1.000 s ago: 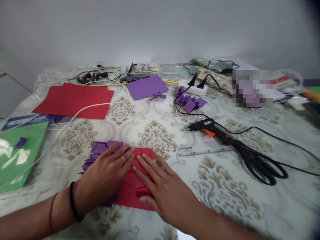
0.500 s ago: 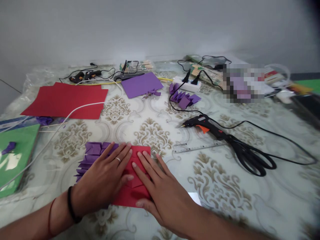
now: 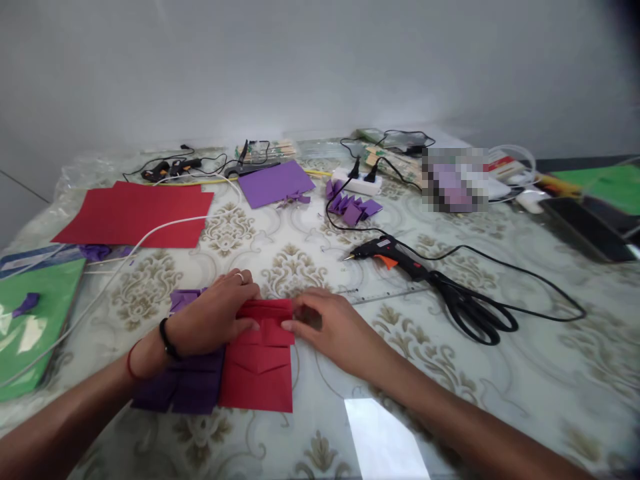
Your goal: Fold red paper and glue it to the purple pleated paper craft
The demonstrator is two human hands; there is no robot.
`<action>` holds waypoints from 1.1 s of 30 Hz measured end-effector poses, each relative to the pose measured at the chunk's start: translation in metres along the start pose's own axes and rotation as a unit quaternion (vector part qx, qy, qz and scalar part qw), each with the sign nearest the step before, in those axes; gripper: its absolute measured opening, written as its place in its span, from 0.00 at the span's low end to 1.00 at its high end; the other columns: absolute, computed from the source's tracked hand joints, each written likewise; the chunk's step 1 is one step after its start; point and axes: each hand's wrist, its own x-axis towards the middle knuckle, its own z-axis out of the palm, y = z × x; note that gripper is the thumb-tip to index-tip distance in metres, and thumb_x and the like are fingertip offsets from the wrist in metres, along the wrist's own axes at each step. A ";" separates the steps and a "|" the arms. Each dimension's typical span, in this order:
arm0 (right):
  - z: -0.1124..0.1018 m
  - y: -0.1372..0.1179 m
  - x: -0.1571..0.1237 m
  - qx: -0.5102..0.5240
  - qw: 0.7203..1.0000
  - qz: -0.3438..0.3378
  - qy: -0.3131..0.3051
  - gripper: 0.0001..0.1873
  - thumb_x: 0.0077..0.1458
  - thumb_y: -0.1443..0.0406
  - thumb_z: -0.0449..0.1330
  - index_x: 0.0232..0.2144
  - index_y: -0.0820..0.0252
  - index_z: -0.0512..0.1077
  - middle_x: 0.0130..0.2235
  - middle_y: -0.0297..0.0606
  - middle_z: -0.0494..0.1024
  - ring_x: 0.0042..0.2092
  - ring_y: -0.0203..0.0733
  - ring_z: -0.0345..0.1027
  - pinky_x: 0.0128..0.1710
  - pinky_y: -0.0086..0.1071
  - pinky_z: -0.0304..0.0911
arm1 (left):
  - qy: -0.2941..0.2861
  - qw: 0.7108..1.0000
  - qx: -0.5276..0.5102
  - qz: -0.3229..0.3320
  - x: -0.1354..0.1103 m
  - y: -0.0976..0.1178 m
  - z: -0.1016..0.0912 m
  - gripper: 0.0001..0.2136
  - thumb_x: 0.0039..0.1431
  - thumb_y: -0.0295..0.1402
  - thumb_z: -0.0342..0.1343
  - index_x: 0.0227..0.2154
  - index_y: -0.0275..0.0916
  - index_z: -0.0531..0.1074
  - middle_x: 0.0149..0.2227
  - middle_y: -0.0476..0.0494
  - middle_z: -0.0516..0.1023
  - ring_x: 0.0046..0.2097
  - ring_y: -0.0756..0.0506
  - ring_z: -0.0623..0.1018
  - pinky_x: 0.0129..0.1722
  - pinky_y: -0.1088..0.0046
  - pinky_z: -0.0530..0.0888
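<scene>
A red folded paper (image 3: 257, 387) with pleats across its upper part lies on the table close to me, beside a purple pleated paper (image 3: 193, 387). My left hand (image 3: 215, 317) is closed on the red paper's upper left edge, its thumb on the front and its curled fingers behind. The forearm and hand cover part of the purple paper. At the upper right corner, my right hand (image 3: 337, 327) pinches the red paper between thumb and fingers. The top pleat stands slightly raised between the two hands.
To the right lie a black glue gun (image 3: 390, 253) with its cord, black-handled scissors (image 3: 473, 310) and a clear ruler (image 3: 385, 297). Red sheets (image 3: 140, 213), a purple sheet (image 3: 275, 183) and a white power strip (image 3: 357, 180) sit farther back. A green pack (image 3: 35, 333) is at left.
Both hands have gone from lying flat on the red paper to gripping its top edge at either side. The top pleat has lifted, and the camera view has shifted slightly.
</scene>
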 end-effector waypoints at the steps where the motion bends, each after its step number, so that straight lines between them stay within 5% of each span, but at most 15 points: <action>1: 0.000 -0.002 0.001 0.008 1.000 -0.008 -0.005 0.10 0.59 0.68 0.71 0.28 0.59 0.74 0.31 0.32 0.76 0.36 0.41 0.72 0.38 0.33 0.64 | -0.001 1.000 -0.024 -0.011 0.001 0.002 -0.004 0.06 0.56 0.28 0.64 0.32 0.40 0.71 0.40 0.45 0.77 0.43 0.42 0.76 0.45 0.66 0.73; 5: -0.011 -0.014 0.003 0.041 0.998 -0.038 0.026 0.13 0.61 0.70 0.68 0.26 0.58 0.71 0.29 0.29 0.74 0.34 0.38 0.69 0.36 0.31 0.61 | -0.011 0.991 -0.124 -0.044 0.003 0.015 -0.021 0.08 0.63 0.39 0.60 0.35 0.39 0.75 0.28 0.54 0.75 0.30 0.49 0.71 0.32 0.74 0.66; 12: -0.038 -0.044 -0.002 0.136 0.984 -0.045 0.106 0.09 0.63 0.66 0.66 0.28 0.56 0.76 0.30 0.30 0.79 0.33 0.38 0.71 0.35 0.31 0.63 | -0.011 0.962 -0.261 -0.080 -0.002 0.038 -0.036 0.18 0.63 0.45 0.59 0.24 0.37 0.74 0.20 0.54 0.68 0.26 0.52 0.66 0.26 0.76 0.61; 20: -0.035 -0.045 -0.010 0.270 0.963 -0.010 -0.006 0.12 0.62 0.65 0.65 0.25 0.56 0.76 0.27 0.29 0.78 0.31 0.36 0.68 0.31 0.30 0.60 | -0.035 0.920 -0.380 -0.085 -0.033 0.045 -0.011 0.15 0.66 0.43 0.59 0.29 0.36 0.75 0.25 0.52 0.68 0.27 0.52 0.63 0.25 0.76 0.60; 26: -0.026 -0.044 -0.013 0.292 0.956 0.003 -0.011 0.12 0.64 0.63 0.64 0.26 0.56 0.74 0.28 0.29 0.75 0.32 0.35 0.67 0.31 0.30 0.60 | -0.011 0.894 -0.432 -0.120 -0.041 0.042 0.015 0.21 0.67 0.50 0.61 0.25 0.38 0.71 0.21 0.53 0.66 0.24 0.53 0.61 0.22 0.76 0.57; 33: -0.014 -0.042 -0.016 0.332 0.943 -0.001 0.008 0.13 0.63 0.63 0.65 0.25 0.56 0.77 0.28 0.29 0.77 0.32 0.35 0.67 0.34 0.31 0.61 | -0.003 0.904 -0.416 -0.099 -0.040 0.044 0.021 0.24 0.67 0.45 0.61 0.19 0.38 0.63 0.20 0.55 0.56 0.24 0.53 0.54 0.22 0.74 0.52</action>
